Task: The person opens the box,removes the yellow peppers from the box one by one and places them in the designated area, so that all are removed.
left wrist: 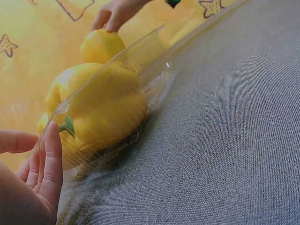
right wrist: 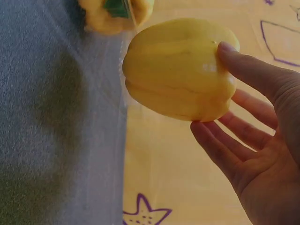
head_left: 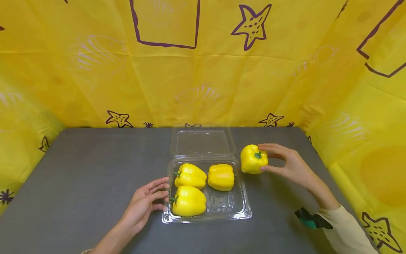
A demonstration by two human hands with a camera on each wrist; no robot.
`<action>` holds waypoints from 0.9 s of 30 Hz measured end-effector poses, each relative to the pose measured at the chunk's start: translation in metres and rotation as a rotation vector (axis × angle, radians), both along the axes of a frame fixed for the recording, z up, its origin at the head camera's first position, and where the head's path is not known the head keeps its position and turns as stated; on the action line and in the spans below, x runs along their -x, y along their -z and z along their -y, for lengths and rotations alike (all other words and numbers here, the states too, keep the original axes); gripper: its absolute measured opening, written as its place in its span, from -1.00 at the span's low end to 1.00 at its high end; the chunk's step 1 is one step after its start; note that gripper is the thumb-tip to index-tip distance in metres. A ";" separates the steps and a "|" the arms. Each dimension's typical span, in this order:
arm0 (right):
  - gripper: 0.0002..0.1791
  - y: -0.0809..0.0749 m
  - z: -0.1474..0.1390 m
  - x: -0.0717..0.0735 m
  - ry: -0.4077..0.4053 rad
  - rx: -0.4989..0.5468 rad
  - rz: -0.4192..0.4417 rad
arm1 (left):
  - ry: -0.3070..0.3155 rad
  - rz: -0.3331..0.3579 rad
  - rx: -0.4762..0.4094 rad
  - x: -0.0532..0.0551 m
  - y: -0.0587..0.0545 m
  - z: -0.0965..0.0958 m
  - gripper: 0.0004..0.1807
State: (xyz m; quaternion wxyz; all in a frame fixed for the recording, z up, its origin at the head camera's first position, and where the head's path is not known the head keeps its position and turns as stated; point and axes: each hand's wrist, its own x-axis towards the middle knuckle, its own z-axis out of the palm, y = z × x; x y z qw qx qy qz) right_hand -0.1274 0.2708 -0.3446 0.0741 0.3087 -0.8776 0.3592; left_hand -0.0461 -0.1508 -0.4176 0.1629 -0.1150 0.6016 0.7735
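A yellow bell pepper [head_left: 250, 160] with a green stem is in my right hand [head_left: 287, 164], pinched between thumb and fingertips. It is held up beside the right edge of a clear plastic clamshell box [head_left: 222, 206], as the right wrist view also shows. Inside the box lie three more yellow peppers: one at the back left [head_left: 190, 175], one at the front left [head_left: 189, 201] and one at the back right [head_left: 221, 177]. My left hand [head_left: 141, 204] touches the box's left side with its fingers extended; in the left wrist view the fingertips [left wrist: 52, 129] meet the clear wall.
The box's clear lid [head_left: 203, 141] lies folded back behind it on the grey table [head_left: 95, 176]. Yellow cloth [head_left: 158, 81] with starfish drawings hangs behind and along both sides. A dark and green band [head_left: 312, 219] is around my right forearm.
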 end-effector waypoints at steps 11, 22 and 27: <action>-0.35 0.016 -0.011 0.017 0.042 -0.033 0.041 | -0.005 0.006 0.009 0.001 0.000 0.000 -0.41; -0.36 0.030 -0.017 0.038 0.038 -0.026 0.149 | -0.010 0.015 0.013 0.001 -0.001 0.001 -0.41; -0.36 0.035 -0.019 0.045 0.039 -0.016 0.188 | -0.010 0.013 0.006 0.001 0.000 0.000 -0.41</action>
